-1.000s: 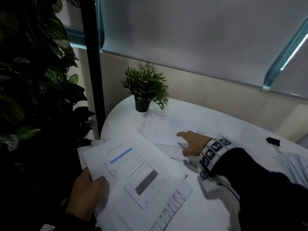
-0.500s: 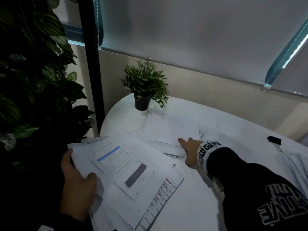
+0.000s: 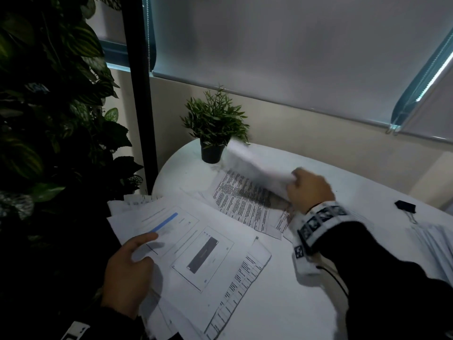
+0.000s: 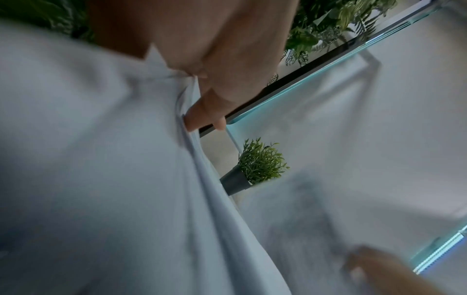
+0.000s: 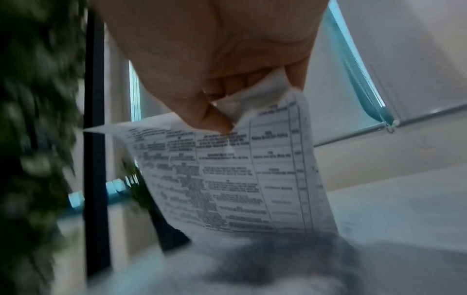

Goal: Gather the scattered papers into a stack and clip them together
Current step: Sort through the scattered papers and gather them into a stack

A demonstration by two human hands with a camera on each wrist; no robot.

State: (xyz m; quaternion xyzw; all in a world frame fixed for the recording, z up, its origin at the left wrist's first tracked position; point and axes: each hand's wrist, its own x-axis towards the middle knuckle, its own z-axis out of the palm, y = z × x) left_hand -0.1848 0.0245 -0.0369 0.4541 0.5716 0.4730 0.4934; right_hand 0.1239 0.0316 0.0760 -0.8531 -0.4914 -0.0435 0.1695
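Note:
My left hand [image 3: 127,268] grips a loose stack of printed papers [image 3: 196,256] at its left edge, thumb on top, over the near left of the white round table [image 3: 282,303]; the same stack [image 4: 113,179] fills the left wrist view. My right hand [image 3: 308,187] pinches the corner of one printed sheet [image 3: 255,165] and lifts it off the table, the sheet blurred; the right wrist view shows that table-printed sheet [image 5: 240,175] between thumb and fingers. Another text sheet [image 3: 242,200] lies flat beneath. A black binder clip [image 3: 405,207] lies at the right.
A small potted plant [image 3: 214,128] stands at the table's far edge, just behind the lifted sheet. Large leafy plants [image 3: 49,119] and a black post [image 3: 141,94] stand at the left. More papers [image 3: 431,244] lie at the table's right edge.
My right hand went from lying flat on the table sheets to pinching one and raising it. My left hand shifted its hold on the stack, thumb now on top.

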